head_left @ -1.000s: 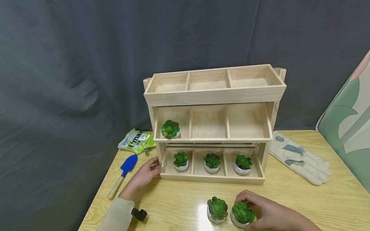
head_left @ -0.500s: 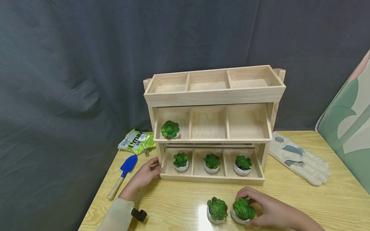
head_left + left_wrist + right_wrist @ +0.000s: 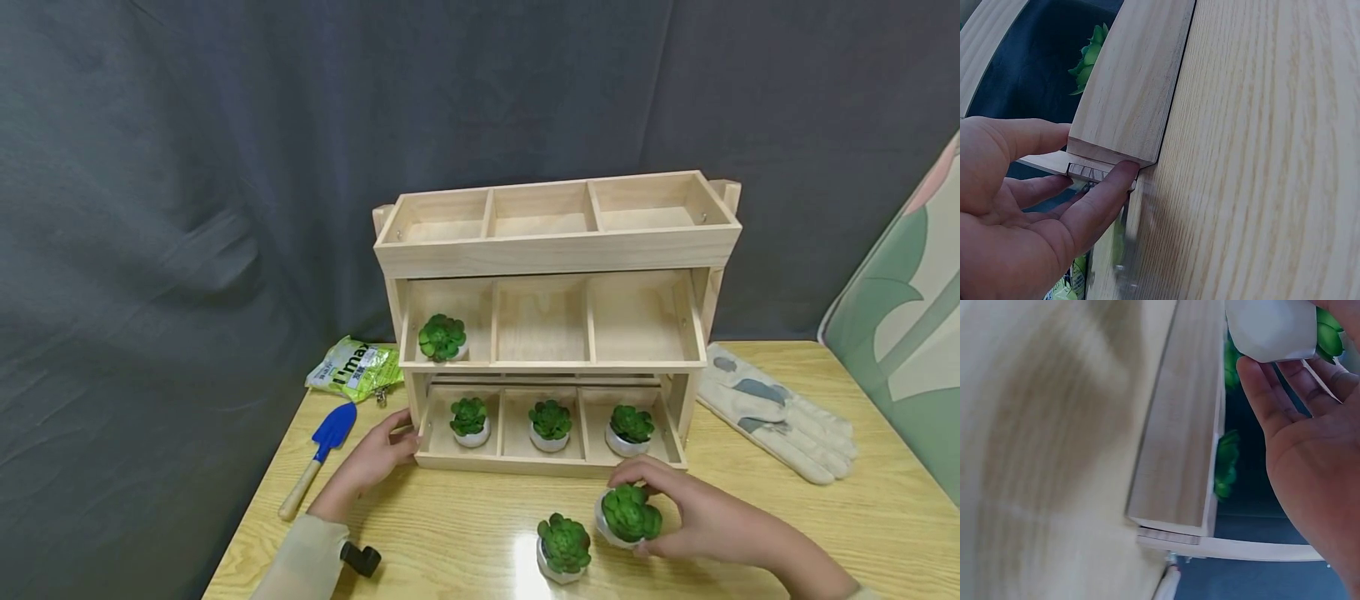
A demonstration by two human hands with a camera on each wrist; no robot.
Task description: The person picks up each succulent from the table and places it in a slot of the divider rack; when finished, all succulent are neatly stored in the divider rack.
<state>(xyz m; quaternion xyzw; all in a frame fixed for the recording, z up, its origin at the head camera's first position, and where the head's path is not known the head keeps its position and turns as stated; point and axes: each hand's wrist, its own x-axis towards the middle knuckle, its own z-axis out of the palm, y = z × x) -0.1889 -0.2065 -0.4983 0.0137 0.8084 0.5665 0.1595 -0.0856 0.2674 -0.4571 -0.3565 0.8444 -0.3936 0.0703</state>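
Note:
My right hand (image 3: 701,521) grips a potted succulent (image 3: 632,513) by its white pot, raised off the table in front of the bottom tier. In the right wrist view the white pot (image 3: 1272,328) sits between thumb and fingers. My left hand (image 3: 375,454) holds the lower left end of the wooden plant stand (image 3: 558,254); in the left wrist view, thumb and fingertips pinch the front corner (image 3: 1110,150). Another potted succulent (image 3: 564,546) stands on the table, left of the held one. Each bottom compartment holds one succulent (image 3: 551,421), and the middle tier's left compartment has one (image 3: 442,337).
A blue trowel (image 3: 333,427) with a wooden handle and a green-and-white bag (image 3: 354,367) lie left of the stand. Work gloves (image 3: 780,412) lie to its right. A dark curtain (image 3: 525,83) hangs behind, and a patterned panel (image 3: 900,333) stands at the right.
My right hand has lifted its succulent off the table and moved it forward, toward the stand. My left hand stays at the stand's lower left end.

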